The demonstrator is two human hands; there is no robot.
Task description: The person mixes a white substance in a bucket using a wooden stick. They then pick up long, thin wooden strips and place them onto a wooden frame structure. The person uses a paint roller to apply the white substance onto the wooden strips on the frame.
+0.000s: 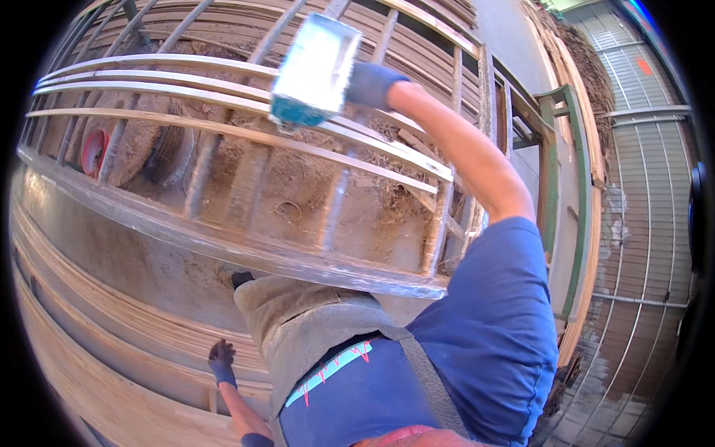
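Right fingers (pixel 363 85) are gripping and seemingly positioning a white-and-teal box (pixel 316 71) beside them, next needing steadiness, left fingers (pixel 221 350) hanging loosely spread.

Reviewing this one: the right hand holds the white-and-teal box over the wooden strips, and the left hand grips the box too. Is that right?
Not quite: the left hand isn't on the box. The head view shows it well apart, at lower left. The right hand does hold the box over the strips.
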